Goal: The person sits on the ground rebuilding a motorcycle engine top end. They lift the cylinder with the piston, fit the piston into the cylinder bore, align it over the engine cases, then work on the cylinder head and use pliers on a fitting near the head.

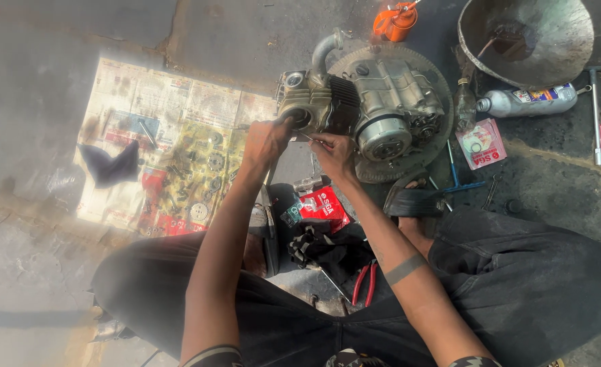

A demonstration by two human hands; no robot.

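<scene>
Sitting on the floor [35,122] with my knees spread, and closest to me there's a pair of red-handled pliers [363,282] lying between my legs, next to a dark striped rag [321,248] and a small red packet [324,207]. Past those, both arms reach up to the engine [365,109]. My left hand [265,143] is curled over the near end of the cylinder, fingers wrapped loosely against the open round port, so it's touching metal, but I can't tell how tight that grip is. My right hand [336,155] sits just beside it with fingers pinched together on a thin metal tool [308,138], its tip pointing at the same opening. The engine itself is a small grimy grey block, finned black cylinder in the middle, round side cover facing me, a bent pipe sticking out on top, and it's resting on a big toothed sprocket [399,166]. Off to my left there's a spread newspaper [171,102] covered in small gears and bits plus a dark cloth [110,166]. Farther back: an orange oil can [396,22], a wide metal pan [559,34], a silver bottle [528,100] on its side.
</scene>
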